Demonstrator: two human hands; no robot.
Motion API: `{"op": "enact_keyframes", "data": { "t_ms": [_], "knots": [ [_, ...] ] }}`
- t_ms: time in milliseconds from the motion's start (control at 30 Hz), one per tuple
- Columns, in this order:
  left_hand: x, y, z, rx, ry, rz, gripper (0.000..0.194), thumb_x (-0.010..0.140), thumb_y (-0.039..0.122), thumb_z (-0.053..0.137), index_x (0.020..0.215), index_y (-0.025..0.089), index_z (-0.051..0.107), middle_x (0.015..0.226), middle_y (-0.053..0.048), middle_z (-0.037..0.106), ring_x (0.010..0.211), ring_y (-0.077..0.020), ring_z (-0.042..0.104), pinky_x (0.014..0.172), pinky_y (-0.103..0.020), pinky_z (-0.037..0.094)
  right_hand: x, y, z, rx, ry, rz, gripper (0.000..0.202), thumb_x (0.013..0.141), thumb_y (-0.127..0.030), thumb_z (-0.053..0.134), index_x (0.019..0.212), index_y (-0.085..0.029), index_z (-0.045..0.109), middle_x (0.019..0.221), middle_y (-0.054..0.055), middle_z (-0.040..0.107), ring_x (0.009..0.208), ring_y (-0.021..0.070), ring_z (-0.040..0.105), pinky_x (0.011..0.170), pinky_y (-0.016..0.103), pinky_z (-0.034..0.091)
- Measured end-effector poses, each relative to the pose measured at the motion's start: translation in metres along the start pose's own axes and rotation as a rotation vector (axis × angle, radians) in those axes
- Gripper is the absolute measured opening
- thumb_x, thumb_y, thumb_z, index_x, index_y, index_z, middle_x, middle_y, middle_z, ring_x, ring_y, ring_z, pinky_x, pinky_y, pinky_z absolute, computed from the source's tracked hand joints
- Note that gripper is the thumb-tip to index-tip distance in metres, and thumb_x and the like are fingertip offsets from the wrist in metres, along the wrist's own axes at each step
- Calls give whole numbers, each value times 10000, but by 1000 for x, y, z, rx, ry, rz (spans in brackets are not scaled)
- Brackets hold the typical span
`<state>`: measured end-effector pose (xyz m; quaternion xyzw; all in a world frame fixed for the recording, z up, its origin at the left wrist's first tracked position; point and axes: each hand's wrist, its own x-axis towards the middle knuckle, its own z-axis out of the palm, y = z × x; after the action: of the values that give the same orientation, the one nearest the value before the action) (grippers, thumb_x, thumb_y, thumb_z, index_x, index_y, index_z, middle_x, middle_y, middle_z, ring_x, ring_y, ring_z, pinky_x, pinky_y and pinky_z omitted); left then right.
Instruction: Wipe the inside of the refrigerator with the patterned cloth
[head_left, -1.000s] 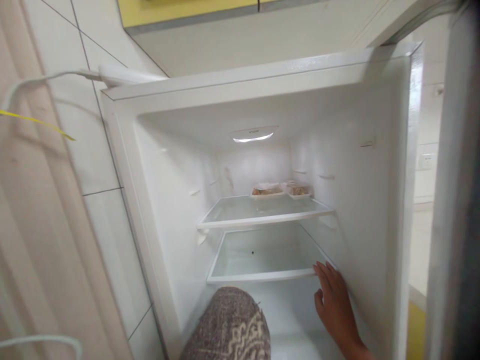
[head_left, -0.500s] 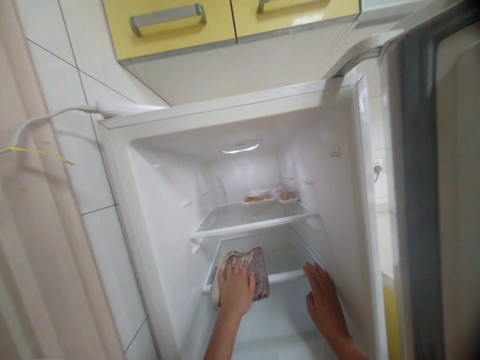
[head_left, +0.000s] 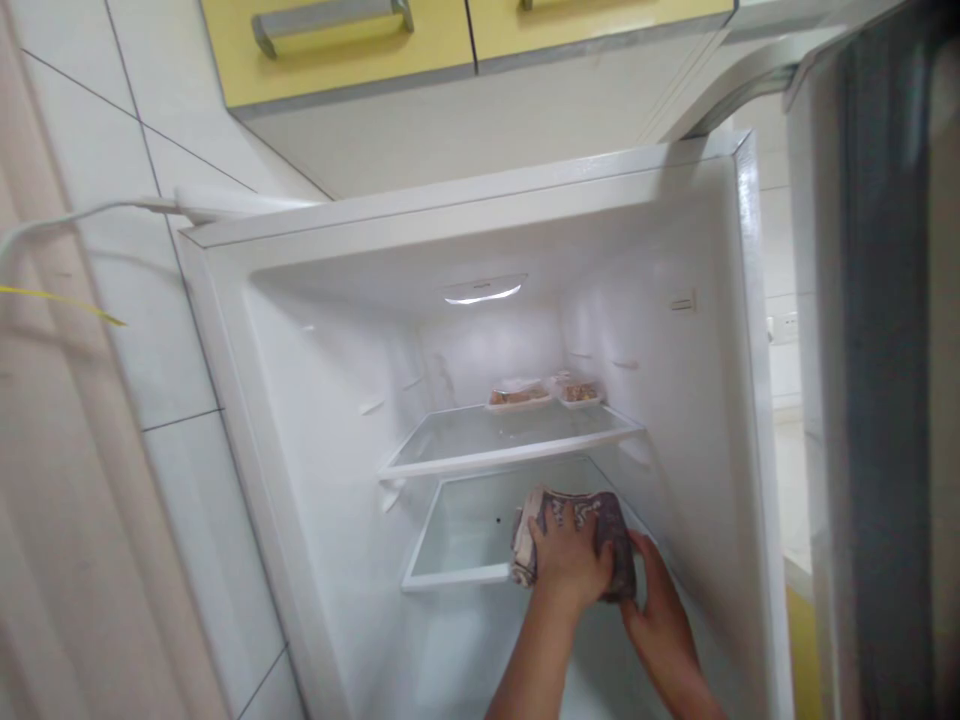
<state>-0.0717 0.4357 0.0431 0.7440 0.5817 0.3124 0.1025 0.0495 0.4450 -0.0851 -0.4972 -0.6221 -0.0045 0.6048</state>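
A folded brown-and-beige patterned cloth [head_left: 619, 522] lies on the right part of the lower glass shelf [head_left: 454, 578] in the open refrigerator, covering its front edge there. My left hand [head_left: 571, 562] rests over the cloth with its fingers spread, pressing and holding it. Close by, my right hand [head_left: 666, 612] is at the cloth's right end, by the shelf's right front corner. Its thumb stands apart from the fingers, and the fingertips are partly hidden; whether they touch the cloth or the shelf is unclear.
Two wrapped food trays [head_left: 519, 394] sit at the back of the upper glass shelf [head_left: 510, 452]. The refrigerator door [head_left: 862, 400] stands open on the right. Yellow cabinets [head_left: 337, 60] hang above. On the left are a tiled wall [head_left: 180, 370] and a white cable [head_left: 90, 212].
My left hand has slid the cloth from the shelf's left side to its right side. My right hand now meets the cloth's end. A small dark spot shows on the uncovered glass.
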Motion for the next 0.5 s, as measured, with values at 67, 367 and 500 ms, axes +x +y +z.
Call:
{"op": "enact_keyframes", "data": {
  "t_ms": [67, 367, 500],
  "knots": [
    [11, 11, 14, -6, -25, 25, 588, 842, 551, 528, 1328, 238, 632, 1542, -213, 472, 1512, -487, 236, 1161, -756, -93, 2, 1, -6, 34, 12, 20, 788, 770, -129, 445, 1537, -244, 302, 1494, 132, 515, 1369, 311, 518, 1085, 529, 494],
    [28, 0, 4, 53, -11, -65, 494, 864, 405, 500, 1290, 193, 631, 1517, -235, 498, 1480, -449, 343, 1171, -758, 68, -2, 4, -15, -319, -79, -152, 1000, 734, 33, 412, 1616, -232, 23, 1544, 169, 439, 1461, 335, 411, 1144, 526, 459],
    [20, -26, -23, 27, 94, -132, 432, 871, 377, 565, 1245, 175, 639, 1495, -215, 521, 1463, -425, 370, 1188, -736, 121, -3, 7, -16, -395, -61, -200, 1025, 752, 33, 423, 1610, -229, -73, 1528, 188, 455, 1440, 349, 441, 1122, 541, 492]
  ]
}}
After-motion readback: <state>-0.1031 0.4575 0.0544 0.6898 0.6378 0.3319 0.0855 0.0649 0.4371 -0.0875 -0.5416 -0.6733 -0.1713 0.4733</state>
